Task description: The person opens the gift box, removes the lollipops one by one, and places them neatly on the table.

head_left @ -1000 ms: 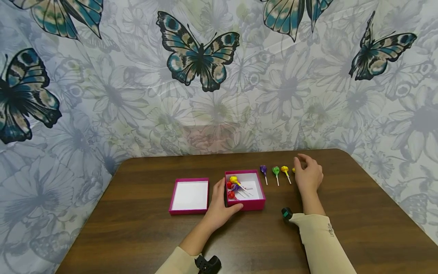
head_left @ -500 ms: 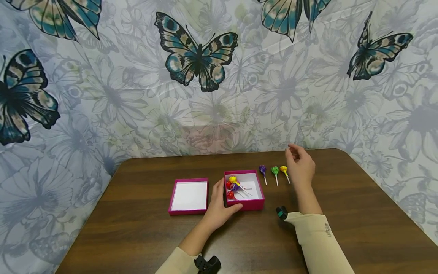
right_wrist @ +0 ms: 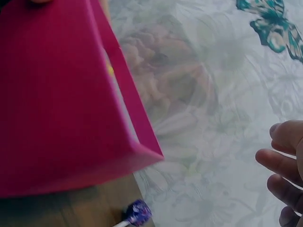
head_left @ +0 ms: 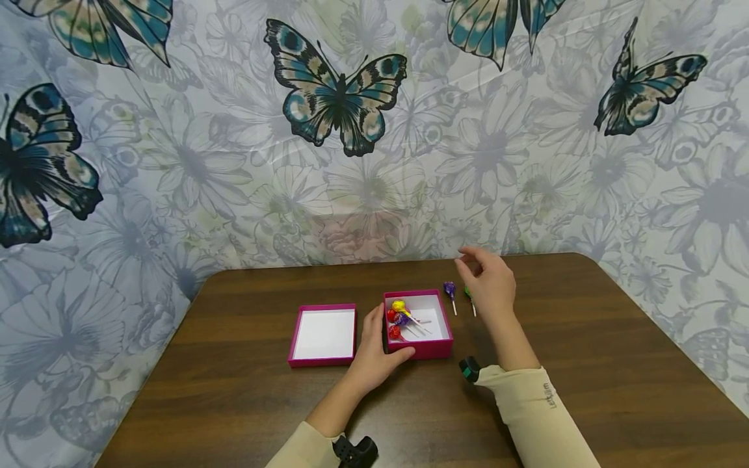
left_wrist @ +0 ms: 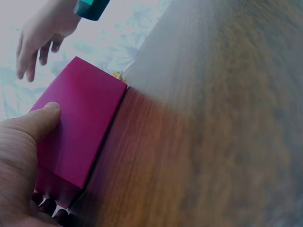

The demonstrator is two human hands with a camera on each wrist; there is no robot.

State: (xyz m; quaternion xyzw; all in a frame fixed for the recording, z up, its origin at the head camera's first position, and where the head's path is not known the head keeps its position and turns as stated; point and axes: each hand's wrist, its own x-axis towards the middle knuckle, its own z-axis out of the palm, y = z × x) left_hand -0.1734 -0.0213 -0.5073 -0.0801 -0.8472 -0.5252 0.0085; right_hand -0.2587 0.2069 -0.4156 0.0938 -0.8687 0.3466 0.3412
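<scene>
My left hand grips the near left corner of an open pink box, thumb on the front wall and fingers along the left side. Inside the box lie several lollipops, with red, yellow and purple heads. My right hand hovers over the lollipop row just right of the box, holding nothing, its fingers loosely bent and apart in the right wrist view. Left of that hand shows a purple lollipop; a green lollipop is partly covered by it. The hand hides the row's yellow lollipops in the head view.
The box's pink lid, white inside, lies upturned left of my left hand. All of it stands on a brown wooden table. Behind the table's far edge hangs a cloth printed with butterflies and flowers.
My right hand has moved left along the lollipop row, covering the yellow ones and part of the green one. My left hand and the box have stayed where they were.
</scene>
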